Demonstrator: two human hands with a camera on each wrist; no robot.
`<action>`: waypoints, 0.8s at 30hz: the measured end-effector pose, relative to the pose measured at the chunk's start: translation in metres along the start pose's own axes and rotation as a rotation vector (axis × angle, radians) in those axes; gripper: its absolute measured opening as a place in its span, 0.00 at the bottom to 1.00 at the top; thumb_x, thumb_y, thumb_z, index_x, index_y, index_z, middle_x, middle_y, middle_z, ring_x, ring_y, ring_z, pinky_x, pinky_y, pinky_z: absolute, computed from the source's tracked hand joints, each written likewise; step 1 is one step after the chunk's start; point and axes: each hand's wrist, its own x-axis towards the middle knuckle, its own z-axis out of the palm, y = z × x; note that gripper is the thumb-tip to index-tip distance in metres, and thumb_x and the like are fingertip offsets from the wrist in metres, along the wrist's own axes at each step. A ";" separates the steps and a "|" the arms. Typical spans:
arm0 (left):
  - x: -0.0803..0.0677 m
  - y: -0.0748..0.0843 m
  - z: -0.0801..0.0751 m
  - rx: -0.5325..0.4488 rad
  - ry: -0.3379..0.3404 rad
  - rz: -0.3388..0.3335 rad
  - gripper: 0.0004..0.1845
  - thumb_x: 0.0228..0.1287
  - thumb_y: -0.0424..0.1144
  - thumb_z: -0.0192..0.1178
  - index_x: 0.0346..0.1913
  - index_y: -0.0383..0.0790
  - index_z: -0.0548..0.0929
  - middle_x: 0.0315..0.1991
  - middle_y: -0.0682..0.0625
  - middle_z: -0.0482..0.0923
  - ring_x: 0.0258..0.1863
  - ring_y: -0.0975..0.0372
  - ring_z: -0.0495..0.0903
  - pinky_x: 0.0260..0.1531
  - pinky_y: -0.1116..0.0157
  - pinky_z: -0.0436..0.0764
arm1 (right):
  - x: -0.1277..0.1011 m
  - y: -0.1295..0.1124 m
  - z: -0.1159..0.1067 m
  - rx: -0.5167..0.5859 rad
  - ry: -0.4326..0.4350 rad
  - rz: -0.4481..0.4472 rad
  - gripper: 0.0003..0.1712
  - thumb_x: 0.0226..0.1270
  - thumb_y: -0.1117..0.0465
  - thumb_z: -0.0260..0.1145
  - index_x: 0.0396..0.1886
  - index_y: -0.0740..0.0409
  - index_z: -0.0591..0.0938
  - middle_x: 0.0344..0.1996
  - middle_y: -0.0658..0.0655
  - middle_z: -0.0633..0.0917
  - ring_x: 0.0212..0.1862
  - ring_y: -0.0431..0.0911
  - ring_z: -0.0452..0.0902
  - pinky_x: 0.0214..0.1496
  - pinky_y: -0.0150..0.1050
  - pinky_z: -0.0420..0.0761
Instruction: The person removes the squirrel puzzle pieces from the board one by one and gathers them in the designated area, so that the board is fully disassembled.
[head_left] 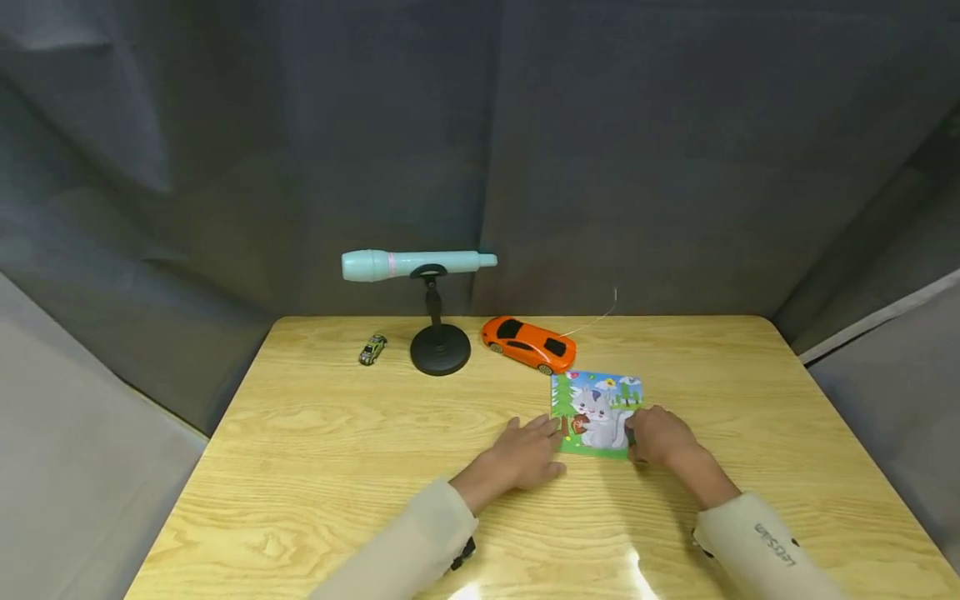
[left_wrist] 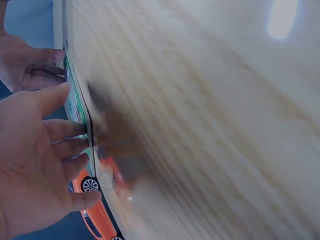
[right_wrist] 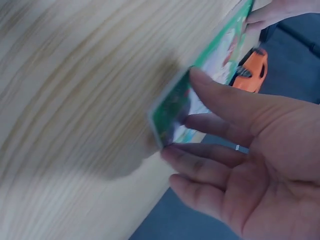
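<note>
A flat picture board (head_left: 596, 412) showing a grey squirrel holding an acorn lies on the wooden table, between my two hands. My left hand (head_left: 528, 454) rests beside its left edge with fingers extended, the fingertips touching that edge in the left wrist view. On the other side, my right hand (head_left: 660, 435) has curled fingers and grips the near right corner (right_wrist: 172, 112) of the board. In the right wrist view its thumb lies at one edge and a fingertip at the corner. The board's underside is hidden.
An orange toy car (head_left: 531, 344) sits right behind the board, with a thin wire rising from it. Farther left stand a black round-based stand (head_left: 440, 350) holding a light blue microphone (head_left: 420, 263), and a small green toy car (head_left: 372, 349). Dark cloth (head_left: 480, 167) hangs behind the table.
</note>
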 end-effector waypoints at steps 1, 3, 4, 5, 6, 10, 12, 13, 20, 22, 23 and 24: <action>-0.002 -0.001 0.000 -0.005 0.001 0.003 0.31 0.70 0.59 0.45 0.72 0.52 0.62 0.75 0.56 0.52 0.75 0.63 0.50 0.70 0.50 0.58 | -0.001 -0.004 -0.001 -0.006 -0.006 0.007 0.12 0.49 0.61 0.75 0.28 0.62 0.81 0.24 0.56 0.81 0.29 0.46 0.74 0.31 0.43 0.76; -0.007 -0.004 0.002 -0.014 0.004 0.010 0.31 0.70 0.59 0.45 0.72 0.51 0.62 0.75 0.56 0.52 0.75 0.62 0.50 0.70 0.50 0.58 | -0.003 -0.012 -0.002 -0.011 -0.016 0.016 0.12 0.49 0.62 0.75 0.23 0.60 0.78 0.23 0.55 0.80 0.27 0.46 0.72 0.29 0.42 0.75; -0.008 -0.006 0.003 -0.017 0.004 0.012 0.31 0.70 0.59 0.45 0.72 0.51 0.61 0.75 0.55 0.52 0.75 0.62 0.50 0.70 0.49 0.58 | -0.003 -0.015 -0.002 -0.011 -0.016 0.020 0.12 0.49 0.62 0.75 0.22 0.59 0.78 0.23 0.55 0.80 0.27 0.46 0.72 0.29 0.42 0.75; -0.011 -0.007 0.003 -0.014 0.002 0.015 0.32 0.70 0.59 0.46 0.72 0.50 0.61 0.75 0.55 0.53 0.75 0.62 0.51 0.70 0.49 0.58 | -0.005 -0.019 -0.003 -0.009 -0.015 0.022 0.12 0.48 0.62 0.76 0.22 0.59 0.78 0.23 0.55 0.80 0.27 0.46 0.72 0.29 0.42 0.75; -0.014 -0.007 0.003 -0.012 -0.001 0.020 0.32 0.70 0.59 0.46 0.72 0.50 0.62 0.75 0.55 0.53 0.75 0.61 0.51 0.70 0.49 0.58 | -0.006 -0.022 -0.002 -0.014 -0.010 0.020 0.13 0.47 0.63 0.76 0.22 0.60 0.78 0.23 0.56 0.81 0.27 0.45 0.72 0.29 0.42 0.76; -0.026 -0.008 0.001 0.011 -0.019 0.033 0.33 0.69 0.60 0.47 0.72 0.49 0.62 0.75 0.54 0.54 0.75 0.61 0.52 0.70 0.49 0.59 | -0.010 -0.031 0.000 -0.025 0.002 0.013 0.14 0.45 0.62 0.77 0.20 0.59 0.78 0.22 0.56 0.81 0.27 0.45 0.73 0.29 0.43 0.77; -0.033 -0.008 0.000 0.019 -0.026 0.035 0.33 0.68 0.60 0.48 0.71 0.49 0.63 0.74 0.54 0.55 0.75 0.60 0.53 0.69 0.49 0.60 | -0.012 -0.035 0.001 -0.042 0.011 0.003 0.15 0.43 0.61 0.78 0.19 0.59 0.78 0.21 0.56 0.81 0.26 0.45 0.73 0.30 0.43 0.78; -0.037 -0.008 0.000 0.026 -0.028 0.034 0.33 0.67 0.60 0.49 0.71 0.49 0.63 0.74 0.54 0.55 0.74 0.60 0.53 0.69 0.49 0.60 | -0.013 -0.038 0.002 -0.049 0.016 -0.003 0.15 0.43 0.61 0.78 0.19 0.59 0.77 0.21 0.55 0.80 0.26 0.45 0.73 0.30 0.43 0.78; -0.060 -0.015 0.002 0.075 -0.020 0.047 0.33 0.66 0.61 0.50 0.69 0.47 0.67 0.74 0.53 0.56 0.73 0.57 0.56 0.67 0.49 0.63 | -0.018 -0.055 0.009 -0.051 0.069 -0.077 0.18 0.38 0.58 0.81 0.17 0.55 0.76 0.17 0.51 0.77 0.26 0.46 0.75 0.30 0.43 0.77; -0.066 -0.020 0.002 0.079 -0.014 0.060 0.33 0.67 0.60 0.50 0.69 0.47 0.67 0.74 0.53 0.57 0.73 0.57 0.56 0.67 0.48 0.64 | -0.018 -0.058 0.012 -0.050 0.085 -0.098 0.19 0.37 0.57 0.81 0.19 0.55 0.77 0.17 0.50 0.76 0.26 0.46 0.73 0.29 0.42 0.76; -0.070 -0.023 0.003 0.079 -0.011 0.067 0.33 0.67 0.60 0.49 0.69 0.47 0.67 0.74 0.53 0.57 0.73 0.57 0.56 0.67 0.48 0.64 | -0.018 -0.060 0.013 -0.051 0.099 -0.110 0.19 0.37 0.57 0.81 0.19 0.55 0.77 0.17 0.50 0.76 0.26 0.46 0.73 0.29 0.42 0.75; -0.073 -0.026 0.003 0.076 -0.009 0.073 0.33 0.67 0.60 0.49 0.69 0.47 0.67 0.73 0.54 0.57 0.73 0.57 0.56 0.66 0.48 0.64 | -0.018 -0.061 0.013 -0.056 0.111 -0.123 0.19 0.37 0.56 0.81 0.20 0.55 0.78 0.17 0.50 0.75 0.25 0.46 0.71 0.28 0.42 0.74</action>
